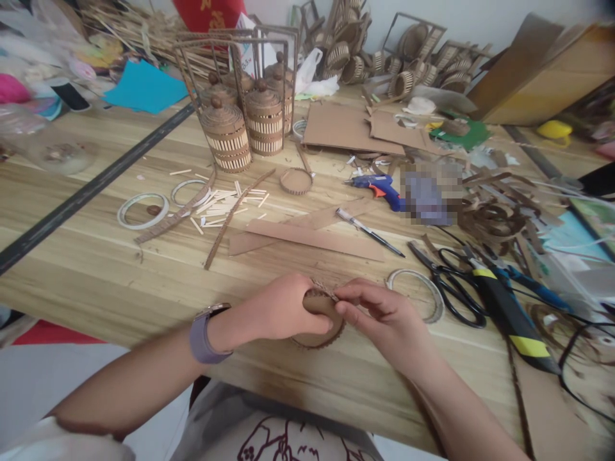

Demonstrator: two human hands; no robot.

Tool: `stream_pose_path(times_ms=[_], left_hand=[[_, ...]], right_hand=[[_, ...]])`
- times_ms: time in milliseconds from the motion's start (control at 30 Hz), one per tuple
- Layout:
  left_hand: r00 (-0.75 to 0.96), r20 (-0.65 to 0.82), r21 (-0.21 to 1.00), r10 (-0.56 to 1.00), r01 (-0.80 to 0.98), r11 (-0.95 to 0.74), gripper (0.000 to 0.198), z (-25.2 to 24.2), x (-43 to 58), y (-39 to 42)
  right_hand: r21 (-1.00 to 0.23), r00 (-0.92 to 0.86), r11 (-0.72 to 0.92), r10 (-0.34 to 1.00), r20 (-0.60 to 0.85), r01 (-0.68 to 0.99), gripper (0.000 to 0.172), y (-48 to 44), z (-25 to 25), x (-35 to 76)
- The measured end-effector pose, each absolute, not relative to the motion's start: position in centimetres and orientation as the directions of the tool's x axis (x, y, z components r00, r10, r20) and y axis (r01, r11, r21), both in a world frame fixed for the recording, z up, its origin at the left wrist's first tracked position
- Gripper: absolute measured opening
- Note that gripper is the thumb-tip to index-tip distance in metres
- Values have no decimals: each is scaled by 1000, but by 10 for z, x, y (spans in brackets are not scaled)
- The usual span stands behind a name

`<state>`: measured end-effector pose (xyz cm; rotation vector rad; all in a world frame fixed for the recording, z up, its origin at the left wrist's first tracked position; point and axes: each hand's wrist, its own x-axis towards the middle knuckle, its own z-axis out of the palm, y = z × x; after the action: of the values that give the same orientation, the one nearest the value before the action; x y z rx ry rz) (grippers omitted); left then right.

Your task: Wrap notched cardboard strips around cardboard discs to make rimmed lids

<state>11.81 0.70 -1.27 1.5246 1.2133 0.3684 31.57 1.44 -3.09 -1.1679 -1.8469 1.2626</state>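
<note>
Near the table's front edge, a round cardboard piece [307,340] with a ridged rim is between my two hands. My left hand [283,307], with a purple-strapped watch on its wrist, is closed on the disc, its thumb lying over the inside. On the other side, my right hand [379,314] pinches a corrugated cardboard strip [325,291] at the disc's upper right rim. Beyond the hands lie flat cardboard strips [312,239] and a pen [369,232]. A smaller round cardboard piece [296,181] sits farther back.
Lidded stick-and-cardboard baskets [264,121] in frames stand at the back. Small wooden sticks [223,206] and tape rolls [143,211] lie left. A blue glue gun [377,187], black scissors [449,282], a yellow-black tool [512,314] and cardboard scraps [500,214] are to the right.
</note>
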Motion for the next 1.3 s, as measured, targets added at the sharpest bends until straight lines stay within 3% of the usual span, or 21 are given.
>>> stream_pose_path(times_ms=[67, 167, 267, 367, 433, 533, 600, 767, 1300], left_hand=[[409, -343, 885, 846, 442, 145, 13, -12, 115, 9], [396, -381, 904, 835, 348, 248, 33, -12, 109, 10], [398, -383, 920, 834, 85, 382, 34, -17, 105, 9], [323, -443, 801, 836, -276, 532, 33, -24, 109, 8], [365, -478, 728, 799, -344, 593, 36, -25, 115, 8], [587, -446, 575, 676, -391, 719, 38, -22, 121, 8], [651, -380, 539, 657, -422, 729, 37, -21, 122, 8], [642, -311, 598, 701, -442, 669, 38, -24, 121, 6], [609, -338, 626, 718, -424, 654, 34, -21, 122, 3]], right_hand=[[-949, -403, 42, 910, -92, 313, 19, 15, -33, 315], [-961, -367, -122, 906, -211, 249, 30, 16, -35, 316], [-969, -283, -192, 931, -231, 157, 35, 18, -37, 317], [-972, -201, -232, 951, -234, 36, 37, 19, -38, 318], [-968, -192, -251, 951, -243, -17, 37, 20, -37, 317], [-973, -217, -228, 952, -217, -29, 34, 19, -35, 315], [-982, -233, -187, 956, -180, -8, 32, 19, -34, 314], [-987, -257, -159, 955, -152, -7, 26, 19, -37, 315], [-989, -316, -141, 941, -122, -39, 24, 18, -35, 310]])
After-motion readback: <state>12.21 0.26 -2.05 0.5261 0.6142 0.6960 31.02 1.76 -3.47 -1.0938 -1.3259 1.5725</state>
